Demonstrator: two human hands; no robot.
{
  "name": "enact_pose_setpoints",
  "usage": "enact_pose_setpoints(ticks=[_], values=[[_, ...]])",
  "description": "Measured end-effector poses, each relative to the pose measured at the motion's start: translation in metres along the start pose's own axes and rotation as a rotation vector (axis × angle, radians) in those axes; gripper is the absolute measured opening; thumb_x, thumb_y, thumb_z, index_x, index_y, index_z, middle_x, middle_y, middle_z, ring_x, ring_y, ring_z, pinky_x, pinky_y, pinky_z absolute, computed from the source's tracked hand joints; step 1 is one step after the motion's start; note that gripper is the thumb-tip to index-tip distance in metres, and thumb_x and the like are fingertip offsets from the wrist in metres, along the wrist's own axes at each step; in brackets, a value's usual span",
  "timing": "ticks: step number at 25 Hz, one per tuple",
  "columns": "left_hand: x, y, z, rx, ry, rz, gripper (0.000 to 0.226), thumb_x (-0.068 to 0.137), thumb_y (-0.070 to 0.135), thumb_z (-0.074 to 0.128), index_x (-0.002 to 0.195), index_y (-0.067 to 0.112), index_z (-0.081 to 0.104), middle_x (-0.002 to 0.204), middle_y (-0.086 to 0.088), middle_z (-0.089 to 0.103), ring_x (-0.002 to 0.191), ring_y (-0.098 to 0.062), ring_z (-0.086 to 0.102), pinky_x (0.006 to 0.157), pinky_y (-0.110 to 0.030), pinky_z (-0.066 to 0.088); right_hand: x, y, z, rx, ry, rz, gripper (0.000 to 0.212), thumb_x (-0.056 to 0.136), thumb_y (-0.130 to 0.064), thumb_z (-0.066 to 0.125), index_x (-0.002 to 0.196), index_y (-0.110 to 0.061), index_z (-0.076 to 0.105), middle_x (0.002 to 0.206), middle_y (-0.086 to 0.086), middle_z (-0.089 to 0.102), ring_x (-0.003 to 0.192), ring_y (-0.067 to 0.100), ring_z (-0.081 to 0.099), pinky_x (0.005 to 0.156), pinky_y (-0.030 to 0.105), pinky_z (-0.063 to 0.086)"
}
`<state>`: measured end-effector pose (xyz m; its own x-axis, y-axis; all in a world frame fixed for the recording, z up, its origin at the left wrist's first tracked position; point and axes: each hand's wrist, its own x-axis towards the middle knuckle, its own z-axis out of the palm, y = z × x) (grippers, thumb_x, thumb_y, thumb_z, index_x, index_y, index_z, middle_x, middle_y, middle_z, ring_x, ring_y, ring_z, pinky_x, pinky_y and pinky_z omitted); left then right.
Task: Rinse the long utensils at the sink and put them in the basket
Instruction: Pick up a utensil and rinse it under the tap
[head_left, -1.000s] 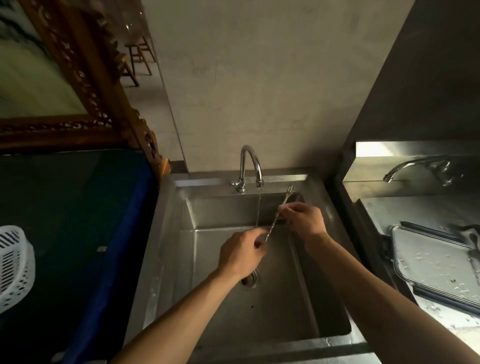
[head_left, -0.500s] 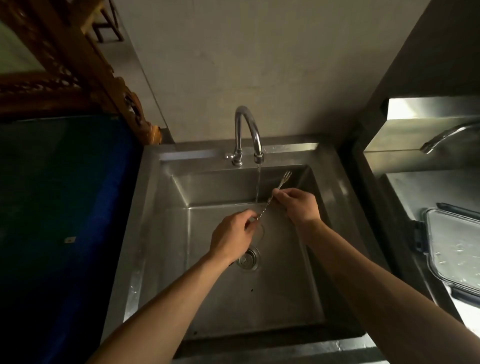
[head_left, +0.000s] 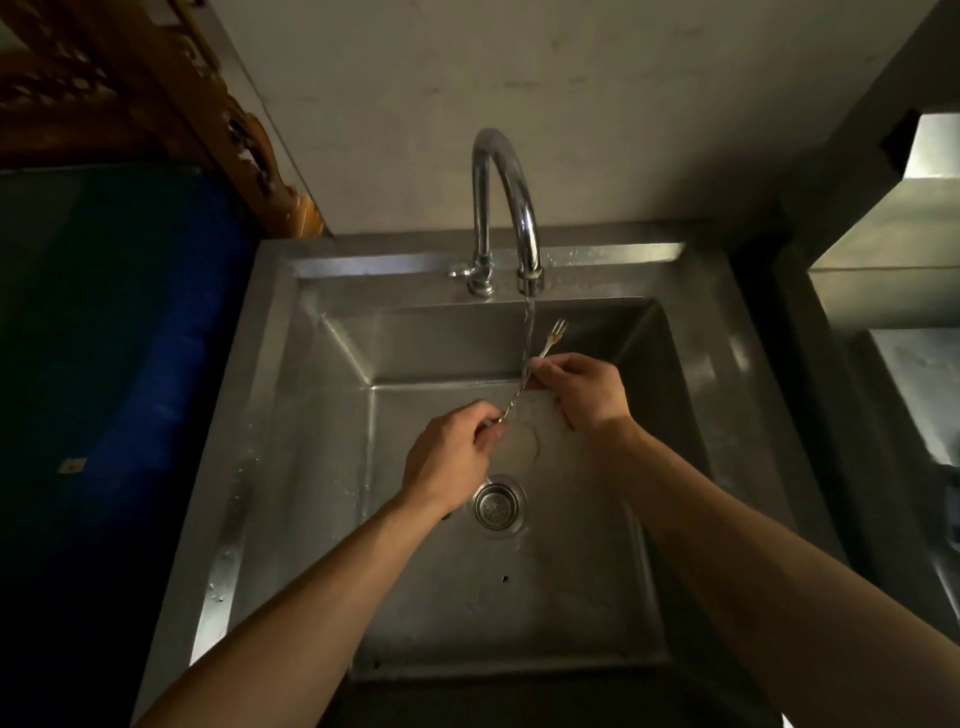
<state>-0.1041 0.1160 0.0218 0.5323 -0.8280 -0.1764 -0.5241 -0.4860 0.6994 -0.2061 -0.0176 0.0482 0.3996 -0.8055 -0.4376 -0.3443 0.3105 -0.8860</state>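
A long thin metal fork (head_left: 551, 340) with a twisted handle slants across the steel sink (head_left: 291, 415), tines up and to the right. My left hand (head_left: 452, 460) pinches its lower end. My right hand (head_left: 582, 389) grips the shaft just below the tines. Water runs from the curved faucet (head_left: 506, 208) and its stream falls onto the handle between my two hands. The basket is out of view.
A round drain strainer (head_left: 497, 506) sits in the sink floor below my left hand. A dark blue-edged counter (head_left: 130, 364) lies to the left, carved wood (head_left: 208, 104) behind it. A second steel unit (head_left: 883, 260) stands at the right.
The view has tilted down and moved closer to the sink, so the white basket and the lidded tray have left the frame. Both hands keep holding the fork under the stream.
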Motion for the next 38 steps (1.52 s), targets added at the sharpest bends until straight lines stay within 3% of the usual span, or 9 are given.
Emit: enact_pose_setpoints(ticks=[9,16,20,30,36,38], values=[[-0.001,-0.002,-0.013,0.005,0.032,-0.016,0.007,0.092,0.033,0.059,0.095,0.028,0.063,0.078,0.014,0.061,0.071,-0.013,0.059,0.071,-0.035,0.052,0.004,-0.013,0.01,0.036,-0.045,0.008,0.017,0.091,-0.026,0.067,0.085,-0.01,0.071,0.05,-0.012,0.066,0.032,-0.003,0.045,0.034,0.012,0.034],[-0.007,-0.001,-0.015,0.013,0.023,-0.008,0.007,0.092,0.032,0.059,0.096,0.027,0.063,0.081,0.014,0.064,0.074,-0.013,0.062,0.07,-0.033,0.052,0.003,-0.01,0.011,0.067,-0.065,0.017,0.021,0.09,-0.029,0.067,0.075,-0.015,0.071,0.059,-0.006,0.071,0.035,0.0,0.042,0.034,0.013,0.032],[-0.009,-0.002,-0.015,0.018,0.021,0.01,0.006,0.092,0.031,0.059,0.095,0.027,0.063,0.082,0.013,0.065,0.074,-0.013,0.062,0.069,-0.034,0.052,0.003,-0.011,0.01,0.042,-0.061,0.033,0.029,0.092,-0.038,0.063,0.078,-0.014,0.072,0.068,0.0,0.074,0.033,0.0,0.041,0.033,0.015,0.032],[-0.015,-0.006,-0.016,0.022,0.031,0.015,0.004,0.092,0.031,0.059,0.093,0.028,0.062,0.079,0.015,0.063,0.068,-0.009,0.057,0.066,-0.033,0.051,0.0,-0.016,0.01,0.0,-0.049,0.054,0.043,0.091,-0.052,0.058,0.079,-0.013,0.072,0.059,-0.005,0.072,0.036,0.004,0.043,0.034,0.015,0.034],[-0.016,-0.006,-0.019,0.042,0.041,0.014,0.004,0.092,0.033,0.06,0.094,0.03,0.06,0.08,0.016,0.063,0.071,-0.011,0.062,0.066,-0.035,0.052,-0.002,-0.02,0.011,0.023,-0.05,0.05,0.039,0.092,-0.047,0.06,0.082,-0.011,0.073,0.058,-0.003,0.072,0.034,0.001,0.046,0.034,0.015,0.035],[-0.017,-0.005,-0.021,0.044,0.044,0.009,0.005,0.091,0.034,0.06,0.093,0.03,0.059,0.078,0.016,0.062,0.072,-0.011,0.063,0.066,-0.036,0.053,-0.003,-0.02,0.011,0.002,-0.073,0.032,0.031,0.091,-0.04,0.064,0.083,-0.011,0.073,0.068,0.002,0.075,0.033,-0.001,0.045,0.034,0.014,0.035]])
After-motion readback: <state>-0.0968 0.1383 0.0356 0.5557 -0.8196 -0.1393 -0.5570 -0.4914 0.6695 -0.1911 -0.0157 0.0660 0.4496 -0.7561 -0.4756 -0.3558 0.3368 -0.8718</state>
